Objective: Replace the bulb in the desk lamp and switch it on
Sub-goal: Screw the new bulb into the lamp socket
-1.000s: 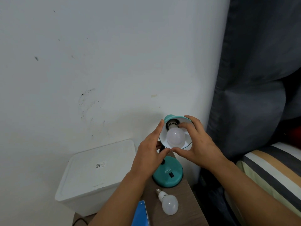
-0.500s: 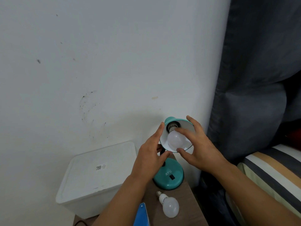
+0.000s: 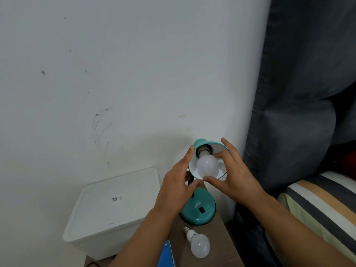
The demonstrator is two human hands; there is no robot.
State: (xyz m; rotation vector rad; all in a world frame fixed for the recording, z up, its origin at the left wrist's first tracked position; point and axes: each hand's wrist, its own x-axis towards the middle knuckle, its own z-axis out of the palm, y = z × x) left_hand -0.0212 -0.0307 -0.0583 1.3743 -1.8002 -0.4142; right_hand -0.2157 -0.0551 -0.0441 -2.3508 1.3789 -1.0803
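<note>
A teal desk lamp stands on a small brown table (image 3: 219, 239); its round base (image 3: 200, 211) carries a black switch. The shade (image 3: 210, 146) is tipped up towards me. A white bulb (image 3: 208, 165) sits in the shade's socket, unlit. My right hand (image 3: 231, 174) grips that bulb with thumb below and fingers on top. My left hand (image 3: 178, 182) clasps the shade's left rim, thumb under the edge. A second white bulb (image 3: 199, 245) lies loose on the table in front of the base.
A white lidded plastic bin (image 3: 113, 207) stands left of the table against the white wall. A blue object (image 3: 166, 255) pokes in at the table's near edge. Dark grey cushions (image 3: 298, 112) and striped bedding (image 3: 323, 207) fill the right side.
My right hand's fingers have shifted around the bulb in the socket, turning grip. The left hand stays on the shade. The loose bulb has not moved.
</note>
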